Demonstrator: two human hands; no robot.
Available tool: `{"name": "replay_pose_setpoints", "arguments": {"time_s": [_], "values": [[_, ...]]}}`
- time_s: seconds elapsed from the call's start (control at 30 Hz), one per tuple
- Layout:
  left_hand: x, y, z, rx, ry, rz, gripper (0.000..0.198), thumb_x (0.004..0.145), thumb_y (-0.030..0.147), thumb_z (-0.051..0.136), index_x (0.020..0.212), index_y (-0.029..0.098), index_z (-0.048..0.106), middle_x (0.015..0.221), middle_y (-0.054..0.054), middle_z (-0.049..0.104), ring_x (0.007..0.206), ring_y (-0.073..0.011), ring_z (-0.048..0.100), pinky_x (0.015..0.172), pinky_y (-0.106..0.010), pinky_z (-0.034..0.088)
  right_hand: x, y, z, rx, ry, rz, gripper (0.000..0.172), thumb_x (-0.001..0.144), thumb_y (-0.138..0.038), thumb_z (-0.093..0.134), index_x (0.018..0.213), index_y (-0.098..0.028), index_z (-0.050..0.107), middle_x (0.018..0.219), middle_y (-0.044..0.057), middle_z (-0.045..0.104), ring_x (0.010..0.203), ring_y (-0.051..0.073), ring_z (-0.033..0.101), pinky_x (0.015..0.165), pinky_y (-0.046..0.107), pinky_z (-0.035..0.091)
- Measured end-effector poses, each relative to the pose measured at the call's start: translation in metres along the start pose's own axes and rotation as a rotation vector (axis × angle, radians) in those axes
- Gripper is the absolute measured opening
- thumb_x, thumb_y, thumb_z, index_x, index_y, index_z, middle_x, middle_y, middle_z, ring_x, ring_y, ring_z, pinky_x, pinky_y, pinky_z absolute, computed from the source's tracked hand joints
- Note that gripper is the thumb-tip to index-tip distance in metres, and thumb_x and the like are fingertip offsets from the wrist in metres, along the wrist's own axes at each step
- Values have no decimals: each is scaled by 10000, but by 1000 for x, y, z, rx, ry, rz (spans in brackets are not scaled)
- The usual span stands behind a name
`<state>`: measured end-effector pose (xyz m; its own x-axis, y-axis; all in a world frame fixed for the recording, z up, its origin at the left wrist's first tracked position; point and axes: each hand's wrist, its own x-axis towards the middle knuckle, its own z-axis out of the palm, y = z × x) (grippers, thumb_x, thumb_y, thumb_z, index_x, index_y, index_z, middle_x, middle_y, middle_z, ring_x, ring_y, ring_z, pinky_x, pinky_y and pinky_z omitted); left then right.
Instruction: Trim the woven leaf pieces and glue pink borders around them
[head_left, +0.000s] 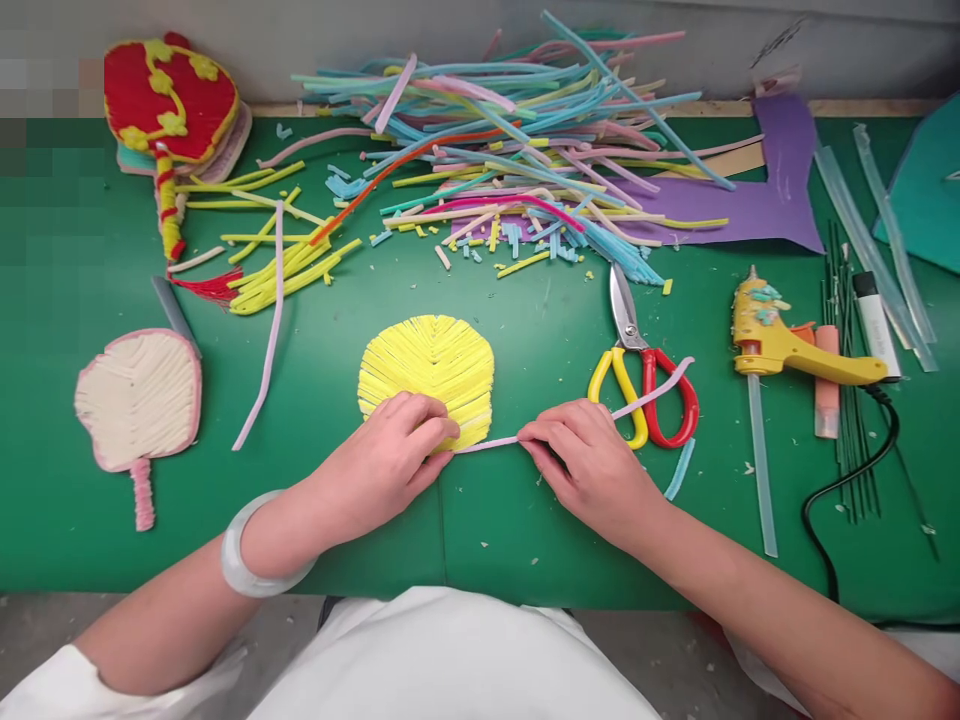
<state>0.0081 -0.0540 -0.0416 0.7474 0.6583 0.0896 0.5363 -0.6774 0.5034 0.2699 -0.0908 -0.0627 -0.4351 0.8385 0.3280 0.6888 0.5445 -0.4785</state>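
A yellow leaf-shaped piece (427,365), covered in slanting strips, lies flat on the table. My left hand (401,445) rests over its lower left edge, thumb and fingers pinched together at the bottom rim. From that pinch a pale purple pipe cleaner (487,443) runs right along the rim. My right hand (585,455) grips the same pipe cleaner between thumb and forefinger, and its free end rises past the hand. Scissors (628,330) with one yellow and one red handle lie just beyond my right hand, blades slightly parted. The pipe cleaner's free end crosses over their handles.
Pipe cleaners (480,110) heap along the back, partly over a purple sheet (791,170). At right sit a yellow glue gun (780,340), its black cord (847,480), and dark thin wires (847,440). Left are a cream fan (139,400), a red fan (169,100) and another pipe cleaner (274,320).
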Motion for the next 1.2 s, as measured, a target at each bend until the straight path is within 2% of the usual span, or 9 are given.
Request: {"name": "replay_pose_setpoints", "arguments": {"time_s": [0.1, 0.17, 0.53, 0.73, 1.03, 1.2], "values": [[-1, -1, 1, 38, 3, 15, 255, 998, 145, 494, 1234, 153, 589, 1056, -117, 607, 944, -226, 576, 789, -361, 511, 2, 1, 0, 5, -5, -2, 75, 972, -107, 578, 962, -174, 611, 889, 63, 658, 844, 190, 554, 746, 338, 429], [-1, -1, 2, 54, 10, 19, 280, 1002, 152, 491, 1259, 166, 601, 1052, -116, 609, 928, -220, 578, 781, -357, 508, 4, 2, -1, 2, -6, -6, 78, 981, -117, 566, 957, -176, 610, 886, 61, 665, 841, 191, 553, 743, 338, 423], [-3, -2, 2, 40, 36, 19, 324, 1004, 149, 492, 1292, 221, 619, 1060, -108, 635, 938, -209, 595, 784, -360, 522, 13, 7, -1, -1, -46, 15, 121, 1004, -165, 523, 950, -196, 627, 902, 62, 682, 850, 202, 562, 766, 356, 421], [-1, 1, 1, 50, 19, 15, 315, 985, 134, 503, 1282, 175, 602, 1077, -123, 618, 958, -224, 589, 800, -387, 527, 17, 8, -1, -29, -66, 2, 133, 1009, -171, 512, 954, -180, 633, 911, 70, 676, 849, 202, 549, 780, 357, 420], [-3, 4, 1, 48, -5, -6, 357, 961, 213, 565, 1316, 171, 553, 1122, -138, 596, 1004, -261, 582, 833, -433, 530, 18, 8, -1, -23, -66, -7, 124, 1010, -159, 512, 956, -186, 621, 905, 65, 671, 854, 197, 540, 782, 346, 406], [-2, 6, 0, 85, 21, -2, 285, 953, 145, 523, 1236, 172, 538, 1081, -123, 612, 973, -252, 585, 806, -411, 535, 17, 9, 0, -15, -72, -12, 120, 1009, -161, 515, 956, -183, 620, 900, 62, 668, 850, 195, 538, 774, 349, 406]]}}
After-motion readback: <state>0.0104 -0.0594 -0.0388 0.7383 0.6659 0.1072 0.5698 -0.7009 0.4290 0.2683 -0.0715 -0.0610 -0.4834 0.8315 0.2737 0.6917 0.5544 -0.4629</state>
